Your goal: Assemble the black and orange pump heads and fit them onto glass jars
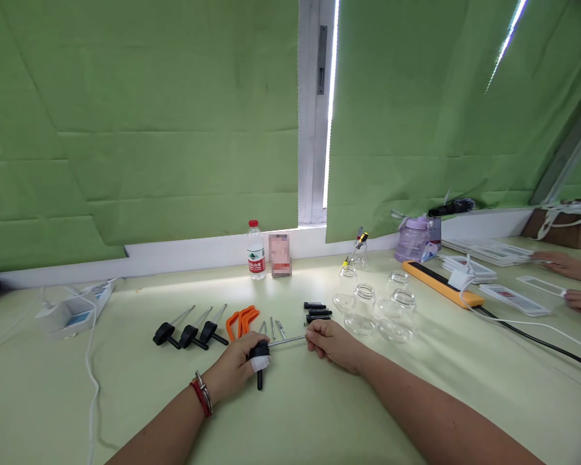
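Observation:
My left hand (235, 368), with white tape on a finger, is closed around the black round head of a hand crank (260, 382), its short black handle pointing down. A thin metal rod (288, 340) runs right from that head. At the rod's far end my right hand (334, 343) pinches, fingertips hiding the tip; whether a small part is also there I cannot tell. Left of my hands lie three similar black cranks (190, 336) with rods. Beyond my left hand are orange bent pieces (242, 321) and several small metal pins (279, 328). Black spring-like parts (318, 312) lie behind my right hand.
Several clear jars (399, 316) stand to the right. Behind are a water bottle (256, 252), a pink card (279, 256) and a purple jug (411, 240). An orange power strip (440, 284) trails cable rightward. Another person's hands (569, 263) are far right; a white cable (93, 368) runs left.

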The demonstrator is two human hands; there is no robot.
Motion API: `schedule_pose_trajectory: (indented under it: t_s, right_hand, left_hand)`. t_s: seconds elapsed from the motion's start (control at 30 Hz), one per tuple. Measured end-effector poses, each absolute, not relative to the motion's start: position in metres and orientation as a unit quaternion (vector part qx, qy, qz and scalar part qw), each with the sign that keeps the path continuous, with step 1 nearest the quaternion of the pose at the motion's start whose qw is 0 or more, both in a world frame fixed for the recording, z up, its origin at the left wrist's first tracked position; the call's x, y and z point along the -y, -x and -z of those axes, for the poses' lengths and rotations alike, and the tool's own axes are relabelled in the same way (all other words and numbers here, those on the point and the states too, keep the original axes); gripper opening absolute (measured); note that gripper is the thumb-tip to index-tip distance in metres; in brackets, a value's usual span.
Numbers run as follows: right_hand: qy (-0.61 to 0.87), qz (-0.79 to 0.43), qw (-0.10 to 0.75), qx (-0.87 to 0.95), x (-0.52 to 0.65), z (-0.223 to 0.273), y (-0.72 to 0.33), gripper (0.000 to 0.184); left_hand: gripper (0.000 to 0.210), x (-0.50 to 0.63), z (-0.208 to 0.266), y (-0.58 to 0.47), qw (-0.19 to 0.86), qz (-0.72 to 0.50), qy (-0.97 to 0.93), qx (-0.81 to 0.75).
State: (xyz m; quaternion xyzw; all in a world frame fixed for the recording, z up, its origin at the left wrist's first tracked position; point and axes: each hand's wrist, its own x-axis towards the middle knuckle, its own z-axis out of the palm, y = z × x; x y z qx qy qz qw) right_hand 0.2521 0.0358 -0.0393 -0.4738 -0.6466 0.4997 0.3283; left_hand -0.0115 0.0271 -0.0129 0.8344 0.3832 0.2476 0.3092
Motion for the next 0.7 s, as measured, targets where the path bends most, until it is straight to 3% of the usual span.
schedule_pose_trajectory:
  t_s: [0.43,0.7]
  right_hand:
    - [0.451,-0.530,0.352,0.625,-0.0334,0.0339,-0.2496,0.018]
    - [0.456,-0.517,0.349,0.635,-0.0326,0.0327,-0.2489,0.021]
  left_hand:
    - [0.025,-0.0271,0.0122,0.0118,0.311,-0.245,-0.834,-0.385]
    - [0.025,-0.0276,0.0142,0.0126,0.309,-0.250,-0.835,-0.382]
